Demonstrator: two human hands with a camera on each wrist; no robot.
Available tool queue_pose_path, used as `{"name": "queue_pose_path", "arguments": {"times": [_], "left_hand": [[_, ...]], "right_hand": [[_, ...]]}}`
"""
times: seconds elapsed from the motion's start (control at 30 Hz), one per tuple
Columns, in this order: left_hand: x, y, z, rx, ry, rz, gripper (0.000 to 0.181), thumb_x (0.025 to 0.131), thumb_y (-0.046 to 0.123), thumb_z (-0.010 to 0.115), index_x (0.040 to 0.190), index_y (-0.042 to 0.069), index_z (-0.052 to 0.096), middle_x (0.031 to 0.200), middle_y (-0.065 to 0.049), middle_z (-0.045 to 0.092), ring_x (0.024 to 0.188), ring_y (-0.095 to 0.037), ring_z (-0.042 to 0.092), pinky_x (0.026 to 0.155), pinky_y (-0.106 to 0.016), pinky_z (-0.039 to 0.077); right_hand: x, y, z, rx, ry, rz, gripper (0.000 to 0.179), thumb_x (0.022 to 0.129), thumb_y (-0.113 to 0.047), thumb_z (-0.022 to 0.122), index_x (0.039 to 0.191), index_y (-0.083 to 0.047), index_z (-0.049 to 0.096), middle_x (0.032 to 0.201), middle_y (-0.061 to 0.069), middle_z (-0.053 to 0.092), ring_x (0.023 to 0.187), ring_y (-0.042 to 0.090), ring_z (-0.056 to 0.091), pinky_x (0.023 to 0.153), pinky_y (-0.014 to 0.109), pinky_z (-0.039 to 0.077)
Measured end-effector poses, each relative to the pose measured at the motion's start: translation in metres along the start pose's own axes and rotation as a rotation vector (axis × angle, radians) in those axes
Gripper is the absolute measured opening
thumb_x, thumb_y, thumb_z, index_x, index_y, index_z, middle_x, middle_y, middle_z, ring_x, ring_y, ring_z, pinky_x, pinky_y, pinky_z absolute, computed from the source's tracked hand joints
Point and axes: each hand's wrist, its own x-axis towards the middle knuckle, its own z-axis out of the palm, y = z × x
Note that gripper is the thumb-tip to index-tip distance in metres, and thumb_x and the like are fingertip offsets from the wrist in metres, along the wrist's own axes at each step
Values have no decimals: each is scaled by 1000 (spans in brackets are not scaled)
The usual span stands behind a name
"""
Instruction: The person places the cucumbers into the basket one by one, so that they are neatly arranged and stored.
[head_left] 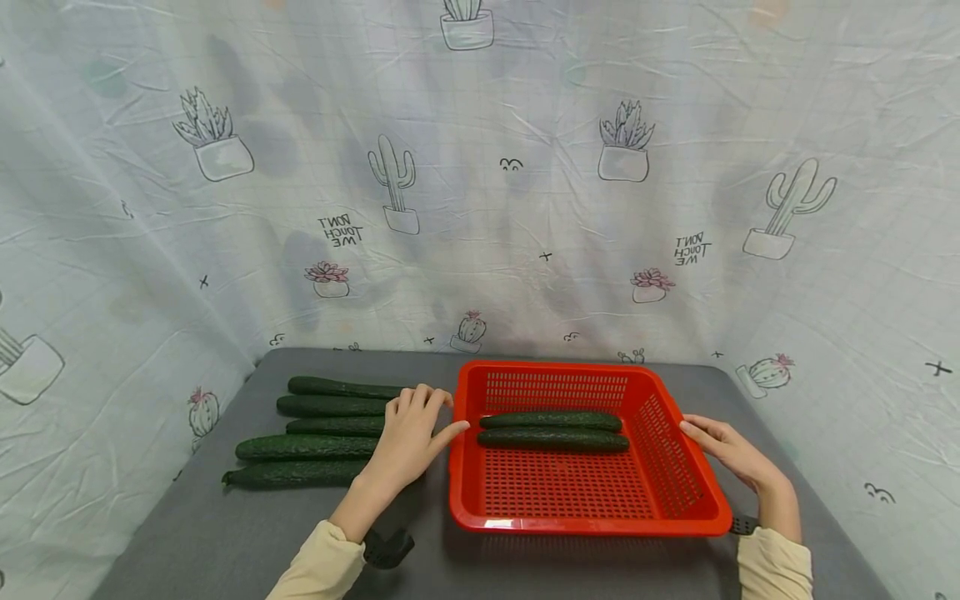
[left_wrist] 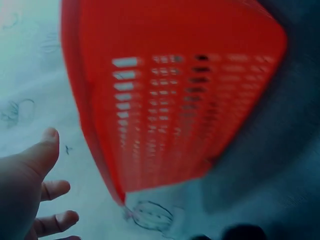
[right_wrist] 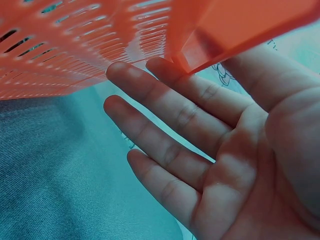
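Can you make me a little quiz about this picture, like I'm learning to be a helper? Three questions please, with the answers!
1. How many cucumbers lie in the red plastic basket?
2. True or false: the right hand touches the basket.
3. From the person's own view, where do the other cucumbers lie?
A) right of the basket
B) left of the basket
C) under the basket

Key: 1. Two; 2. True; 3. B
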Motion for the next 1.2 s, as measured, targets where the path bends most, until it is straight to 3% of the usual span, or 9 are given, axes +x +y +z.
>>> {"name": "queue_pose_path", "arguments": {"times": [0.23,0.47,1.0,1.2], "left_hand": [[-17,-23,5,10,-17,-38,35,87,48,59,103,19,51,97,1,45,88,-18,36,82,-40,29],[-37,-49,7,78,-43,-65,36,84,45,64,104,17,53,95,0,45,88,-20,37,80,-43,31],[-76,-105,-2,176,-98,-175,39,83,49,63,103,18,53,99,-6,46,91,-29,41,78,-52,34],[-86,-121,-9,193,-99,-211,41,85,52,59,105,17,52,100,-7,45,92,-32,40,77,-54,33]], "right_hand": [[1,0,2,-29,11,-2,40,100,-24,40,130,2,47,110,5,65,97,4,61,86,45,47],[1,0,2,-18,10,3,41,101,-25,40,132,2,45,112,6,64,99,2,59,89,51,44],[-1,0,2,1,10,11,42,101,-24,40,133,2,44,112,6,64,98,4,61,87,42,46],[-1,-2,2,-4,2,-13,41,101,-23,39,132,4,44,112,9,64,97,4,61,87,50,45]]}}
